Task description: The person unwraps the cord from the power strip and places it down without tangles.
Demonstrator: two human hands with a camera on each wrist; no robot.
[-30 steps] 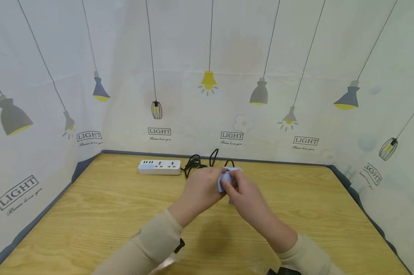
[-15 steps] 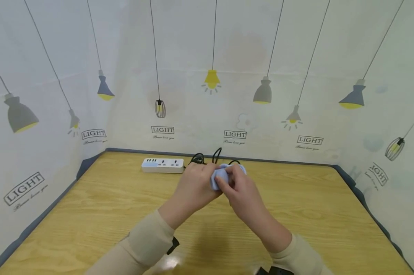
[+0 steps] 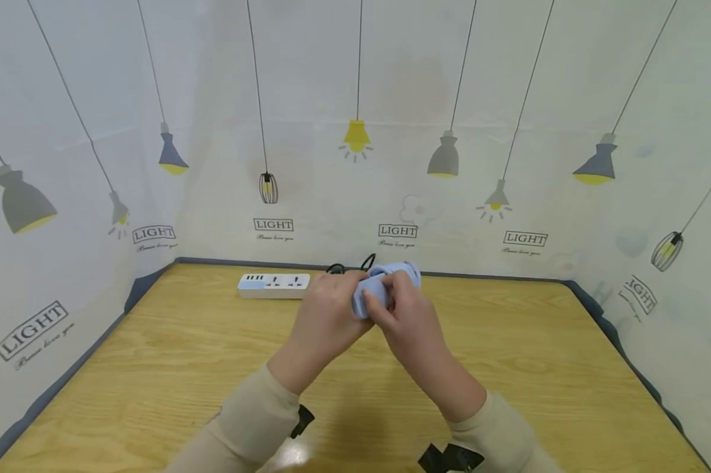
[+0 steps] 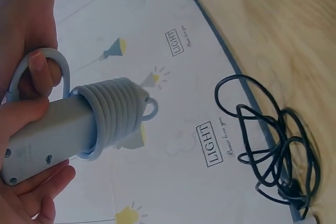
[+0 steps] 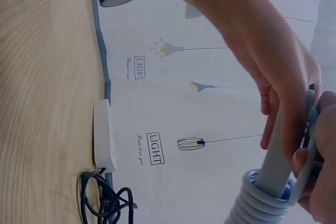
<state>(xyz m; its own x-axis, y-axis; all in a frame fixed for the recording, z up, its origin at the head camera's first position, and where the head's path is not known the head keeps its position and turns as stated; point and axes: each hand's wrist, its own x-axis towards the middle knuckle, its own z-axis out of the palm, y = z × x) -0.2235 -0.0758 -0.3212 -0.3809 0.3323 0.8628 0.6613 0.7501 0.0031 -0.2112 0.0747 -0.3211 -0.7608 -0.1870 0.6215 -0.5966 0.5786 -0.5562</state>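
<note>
My left hand (image 3: 327,315) grips a light blue power strip (image 4: 50,137), held up above the table; screw holes show on its underside in the left wrist view. Its thick cord (image 4: 111,109) is wound in several turns round the strip's far end, with a small loop sticking out beyond. My right hand (image 3: 413,318) pinches the cord at the near end, where a curved length (image 4: 65,69) bends round its fingers. In the right wrist view the fingers of both hands meet around the strip (image 5: 275,166). The plug cannot be made out.
A white power strip (image 3: 274,286) with sockets and USB ports lies at the table's back left. Its black cord (image 4: 283,150) is bunched beside it, partly behind my hands in the head view. A printed curtain (image 3: 320,184) surrounds the wooden table (image 3: 509,368).
Both hands have shifted left and slightly up with the blue power strip. It has turned so that more of its wound cord shows beyond the fingers.
</note>
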